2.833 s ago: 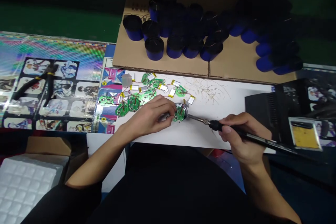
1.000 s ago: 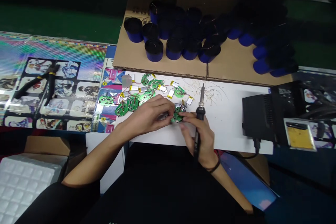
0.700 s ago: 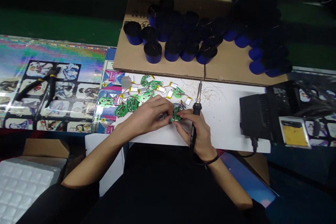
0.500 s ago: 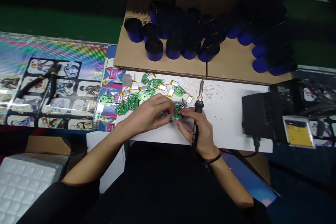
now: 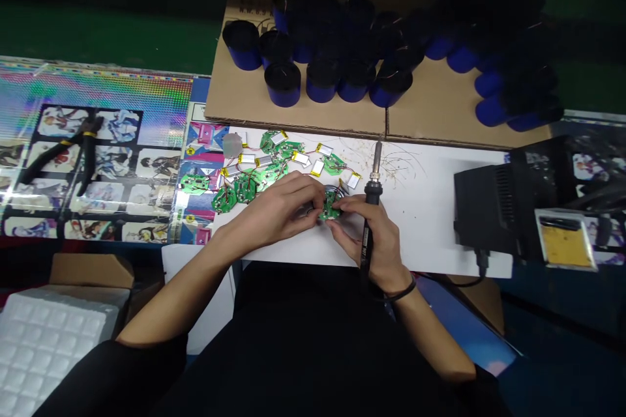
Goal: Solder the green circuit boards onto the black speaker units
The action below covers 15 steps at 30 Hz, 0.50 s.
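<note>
My left hand (image 5: 281, 208) is closed on a small round green circuit board (image 5: 330, 207) lying on the white sheet (image 5: 430, 208). My right hand (image 5: 374, 238) touches the same board with its fingertips. It also keeps a black soldering iron (image 5: 370, 205) tucked in its grip, tip pointing away from me and off the board. Behind my left hand lie several more green boards with small silver batteries (image 5: 264, 166).
Many blue and black cylinders (image 5: 342, 65) stand on cardboard (image 5: 430, 117) at the back. A black soldering station (image 5: 493, 205) with a yellow sponge (image 5: 567, 244) sits to the right. Pliers (image 5: 63, 153) lie on the printed mat at left. White foam (image 5: 44, 345) is at lower left.
My right hand turned the iron from pointing at the board to pointing away, and came in to touch the board. Since then both hands have stayed on the board.
</note>
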### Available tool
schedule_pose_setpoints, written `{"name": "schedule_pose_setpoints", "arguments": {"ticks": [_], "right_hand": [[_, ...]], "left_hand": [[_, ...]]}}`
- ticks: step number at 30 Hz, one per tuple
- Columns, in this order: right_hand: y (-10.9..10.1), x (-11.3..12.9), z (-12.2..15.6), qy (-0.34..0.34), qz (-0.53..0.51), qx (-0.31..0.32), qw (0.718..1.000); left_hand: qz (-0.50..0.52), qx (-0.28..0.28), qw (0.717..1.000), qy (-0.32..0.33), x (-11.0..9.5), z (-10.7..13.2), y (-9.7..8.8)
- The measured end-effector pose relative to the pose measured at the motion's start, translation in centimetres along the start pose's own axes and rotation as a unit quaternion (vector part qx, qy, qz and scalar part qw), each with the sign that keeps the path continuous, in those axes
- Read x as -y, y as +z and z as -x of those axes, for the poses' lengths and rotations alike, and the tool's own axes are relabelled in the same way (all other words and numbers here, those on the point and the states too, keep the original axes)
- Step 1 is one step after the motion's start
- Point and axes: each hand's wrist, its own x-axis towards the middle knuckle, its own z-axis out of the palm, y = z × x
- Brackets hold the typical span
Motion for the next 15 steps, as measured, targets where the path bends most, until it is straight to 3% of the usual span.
{"name": "schedule_pose_setpoints", "arguments": {"ticks": [9,15], "right_hand": [[1.6,0.9,-0.3,0.023,0.000,-0.042,0.999],[1.8,1.0,-0.1,0.009,0.033,-0.060,0.998]], "left_hand": [[-0.075,-0.008,0.997,0.021,-0.4,0.1,-0.5],[-0.008,-0.059,0.997,0.045,0.7,0.5,0.5]]}}
